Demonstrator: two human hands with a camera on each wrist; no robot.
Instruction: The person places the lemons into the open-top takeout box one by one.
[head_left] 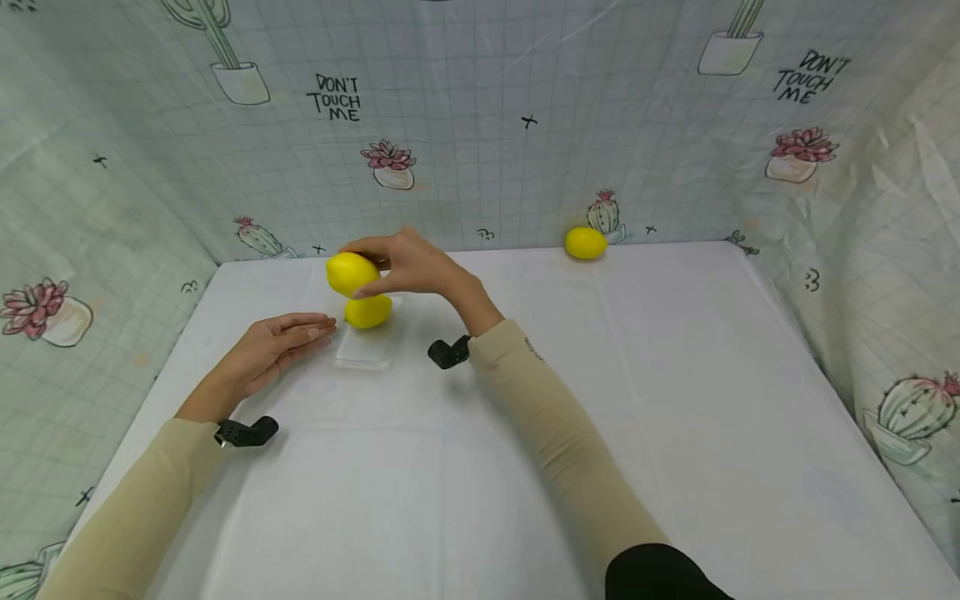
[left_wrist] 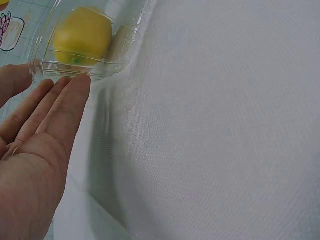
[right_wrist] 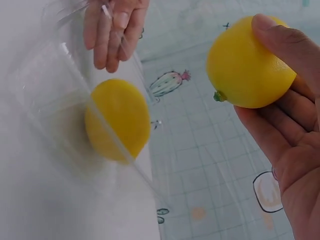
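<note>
My right hand [head_left: 401,262] grips a yellow lemon [head_left: 350,273] [right_wrist: 248,65] and holds it just above a clear plastic tray [head_left: 365,346] [left_wrist: 85,67] [right_wrist: 55,100]. A second lemon [head_left: 368,311] [left_wrist: 81,36] [right_wrist: 118,119] lies in the far end of that tray. My left hand [head_left: 273,343] [left_wrist: 45,125] lies flat on the table with straight fingers, their tips touching the tray's left edge. A third lemon [head_left: 586,242] sits far back by the wall.
The white table [head_left: 600,400] is closed in by cactus-print sheets at the back [head_left: 480,125] and on both sides. Black wrist cameras [head_left: 448,352] sit on each sleeve.
</note>
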